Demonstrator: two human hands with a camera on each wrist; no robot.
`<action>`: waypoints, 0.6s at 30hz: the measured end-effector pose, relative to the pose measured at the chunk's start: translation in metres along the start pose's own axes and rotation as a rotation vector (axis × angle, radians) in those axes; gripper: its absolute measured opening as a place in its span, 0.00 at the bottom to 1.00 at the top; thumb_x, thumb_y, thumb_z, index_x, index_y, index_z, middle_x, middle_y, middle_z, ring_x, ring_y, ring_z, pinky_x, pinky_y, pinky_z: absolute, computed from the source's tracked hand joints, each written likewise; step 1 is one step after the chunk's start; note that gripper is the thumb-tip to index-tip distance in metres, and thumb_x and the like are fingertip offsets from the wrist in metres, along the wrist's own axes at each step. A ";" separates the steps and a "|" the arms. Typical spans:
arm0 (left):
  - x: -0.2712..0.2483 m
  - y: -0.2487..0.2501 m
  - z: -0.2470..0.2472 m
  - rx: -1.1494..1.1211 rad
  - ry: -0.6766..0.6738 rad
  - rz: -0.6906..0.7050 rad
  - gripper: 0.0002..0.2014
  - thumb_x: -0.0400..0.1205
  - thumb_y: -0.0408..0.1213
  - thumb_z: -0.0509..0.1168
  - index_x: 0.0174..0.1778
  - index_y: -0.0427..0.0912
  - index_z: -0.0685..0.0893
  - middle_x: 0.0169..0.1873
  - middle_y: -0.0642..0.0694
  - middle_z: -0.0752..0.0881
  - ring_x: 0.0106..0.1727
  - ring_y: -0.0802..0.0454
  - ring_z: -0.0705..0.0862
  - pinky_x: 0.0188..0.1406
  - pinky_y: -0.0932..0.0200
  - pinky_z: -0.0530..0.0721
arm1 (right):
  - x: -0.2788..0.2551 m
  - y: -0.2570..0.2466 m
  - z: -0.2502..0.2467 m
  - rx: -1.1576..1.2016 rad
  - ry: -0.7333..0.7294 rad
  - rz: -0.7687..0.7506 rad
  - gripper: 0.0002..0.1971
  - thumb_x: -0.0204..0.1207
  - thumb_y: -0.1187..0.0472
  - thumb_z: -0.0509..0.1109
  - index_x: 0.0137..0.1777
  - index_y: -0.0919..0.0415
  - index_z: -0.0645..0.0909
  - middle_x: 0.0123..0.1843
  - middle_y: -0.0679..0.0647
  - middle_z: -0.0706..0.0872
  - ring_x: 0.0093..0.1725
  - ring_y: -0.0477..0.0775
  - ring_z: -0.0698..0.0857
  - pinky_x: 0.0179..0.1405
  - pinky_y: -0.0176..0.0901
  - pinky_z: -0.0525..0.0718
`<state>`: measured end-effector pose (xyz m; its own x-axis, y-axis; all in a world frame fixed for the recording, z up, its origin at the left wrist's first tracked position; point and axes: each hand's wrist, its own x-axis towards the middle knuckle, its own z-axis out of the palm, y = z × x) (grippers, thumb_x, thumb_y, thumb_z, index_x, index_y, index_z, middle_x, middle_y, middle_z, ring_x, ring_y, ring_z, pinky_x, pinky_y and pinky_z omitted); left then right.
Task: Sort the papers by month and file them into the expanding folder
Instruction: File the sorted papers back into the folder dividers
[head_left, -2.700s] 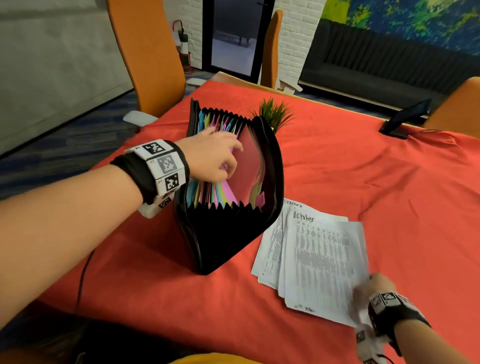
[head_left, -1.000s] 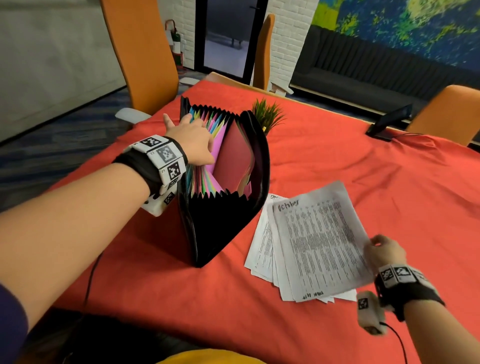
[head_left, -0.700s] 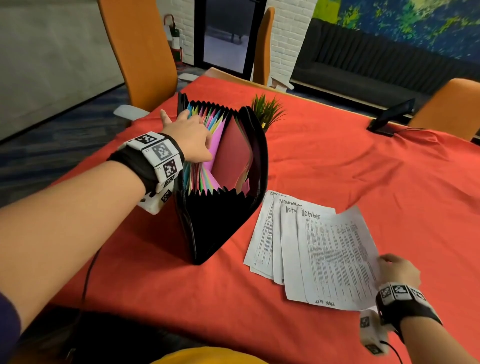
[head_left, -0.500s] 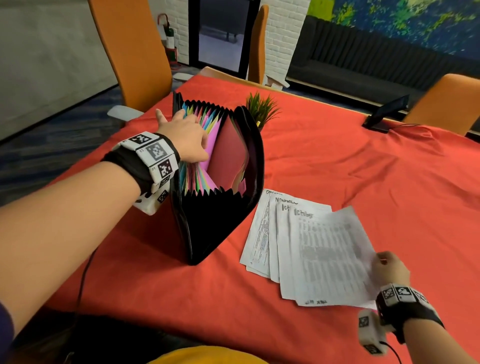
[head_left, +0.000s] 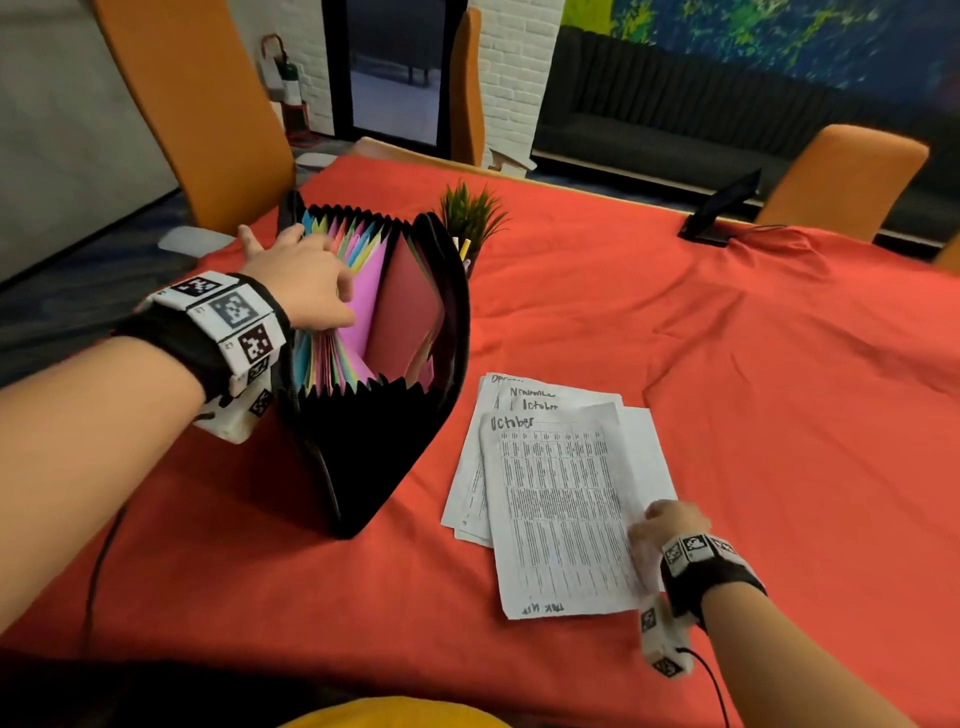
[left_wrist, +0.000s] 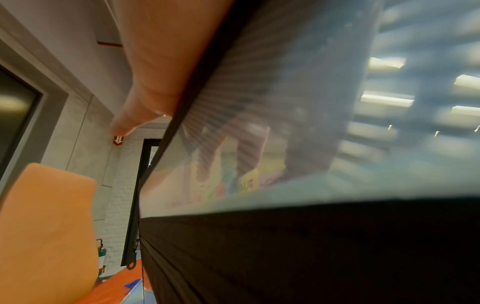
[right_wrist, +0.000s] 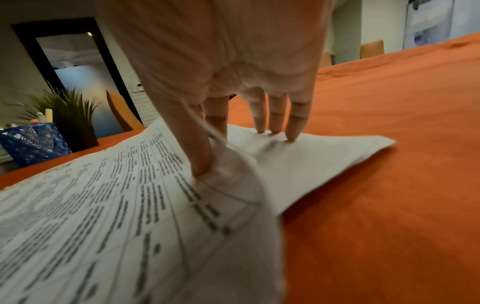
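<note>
A black expanding folder (head_left: 374, 441) stands open on the red tablecloth, its coloured dividers (head_left: 358, 249) fanned out. My left hand (head_left: 311, 275) reaches in from the left. Its fingers hold several dividers back toward the left wall and its thumb (left_wrist: 145, 92) lies outside that wall (left_wrist: 285, 257). To the right of the folder lies a stack of printed papers (head_left: 519, 395), with the top sheet headed October (head_left: 561, 509). At that sheet's right edge my right hand (head_left: 667, 525) pinches it (right_wrist: 103, 205) between thumb and index finger (right_wrist: 210, 152). The other fingertips press on a lower sheet (right_wrist: 311, 160).
A small potted plant (head_left: 470, 218) and a blue pen cup (right_wrist: 33, 142) stand behind the folder. A dark tablet on a stand (head_left: 722, 213) is at the far right. Orange chairs (head_left: 202, 104) (head_left: 841, 176) surround the table. Bare red cloth (head_left: 753, 389) stretches to the right.
My right hand lifted the top October sheet, slid it out to the right, then brought it back left over the stack. My left hand has stayed in the dividers.
</note>
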<state>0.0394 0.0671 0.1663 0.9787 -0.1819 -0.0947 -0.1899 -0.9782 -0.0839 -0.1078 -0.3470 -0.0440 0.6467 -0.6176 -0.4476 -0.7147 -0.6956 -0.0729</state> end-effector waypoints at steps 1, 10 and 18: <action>0.000 0.000 0.000 0.001 -0.004 -0.004 0.12 0.75 0.48 0.68 0.54 0.57 0.85 0.80 0.46 0.61 0.83 0.42 0.49 0.71 0.19 0.42 | 0.003 0.003 -0.001 0.002 0.003 0.005 0.13 0.61 0.49 0.72 0.47 0.45 0.82 0.58 0.54 0.81 0.59 0.59 0.79 0.61 0.45 0.79; -0.001 -0.006 0.000 0.006 -0.008 -0.022 0.11 0.75 0.48 0.68 0.53 0.56 0.85 0.78 0.45 0.64 0.82 0.43 0.51 0.72 0.20 0.43 | 0.001 0.018 0.001 0.124 0.158 -0.075 0.05 0.65 0.62 0.70 0.31 0.57 0.77 0.53 0.60 0.78 0.49 0.62 0.80 0.49 0.44 0.81; 0.000 -0.007 0.002 0.017 -0.013 -0.032 0.08 0.74 0.48 0.68 0.49 0.59 0.84 0.78 0.46 0.64 0.82 0.44 0.51 0.73 0.21 0.43 | -0.006 0.010 0.008 -0.166 0.262 -0.202 0.11 0.78 0.64 0.59 0.54 0.64 0.81 0.55 0.58 0.81 0.56 0.60 0.81 0.55 0.49 0.80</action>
<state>0.0410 0.0742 0.1650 0.9833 -0.1490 -0.1044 -0.1598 -0.9816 -0.1042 -0.1213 -0.3475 -0.0492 0.8322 -0.5196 -0.1935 -0.5265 -0.8500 0.0182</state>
